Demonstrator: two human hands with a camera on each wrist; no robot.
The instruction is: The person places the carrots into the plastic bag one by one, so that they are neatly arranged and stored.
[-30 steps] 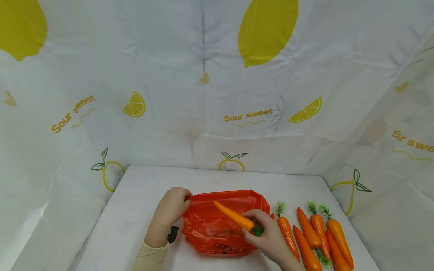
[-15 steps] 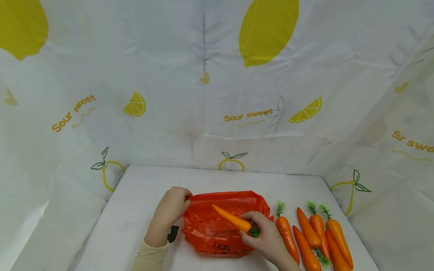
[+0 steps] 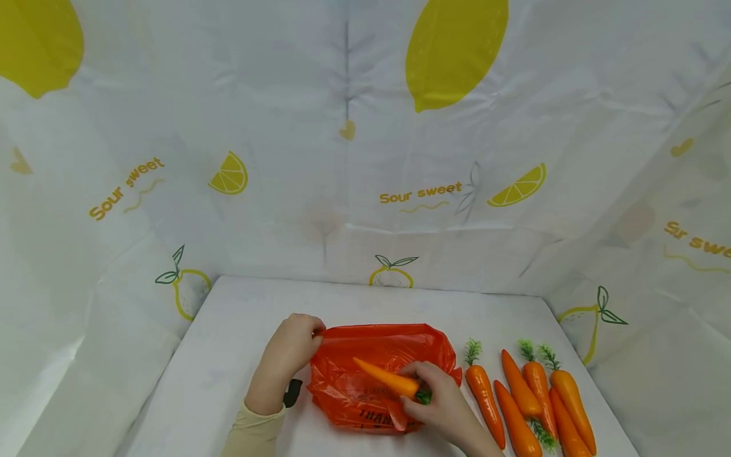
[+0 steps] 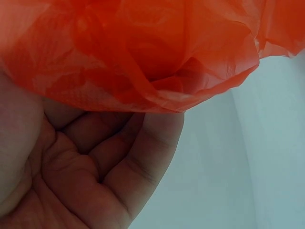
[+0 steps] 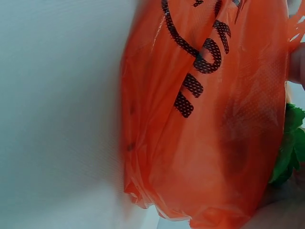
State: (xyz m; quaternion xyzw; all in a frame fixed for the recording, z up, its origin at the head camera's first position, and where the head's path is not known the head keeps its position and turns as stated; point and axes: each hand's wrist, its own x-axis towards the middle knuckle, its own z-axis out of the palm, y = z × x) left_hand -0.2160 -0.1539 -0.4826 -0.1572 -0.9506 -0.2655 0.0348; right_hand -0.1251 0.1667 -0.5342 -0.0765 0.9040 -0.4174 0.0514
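Observation:
A red plastic bag (image 3: 342,406) with black lettering lies on the white table, its mouth spread. My left hand (image 3: 290,348) pinches the bag's edge at its upper left corner; in the left wrist view the curled fingers (image 4: 152,148) reach under the red film. My right hand (image 3: 442,400) grips a carrot (image 3: 388,379) near its green top, its tip pointing to the upper left over the bag's opening. In the right wrist view the bag (image 5: 205,143) hides most of that carrot, and only the leafy green top (image 5: 289,143) shows at the right edge.
Several more carrots lie on the table to the right of the bag, the nearest carrot (image 3: 485,406) close beside my right hand. A white sheet (image 3: 285,241) printed with lemons stands around the table's back and sides. A black strap piece (image 3: 292,392) shows at my left wrist.
My right hand has moved the carrot down and slightly left, lower over the bag's opening. My left hand stays at the bag's corner.

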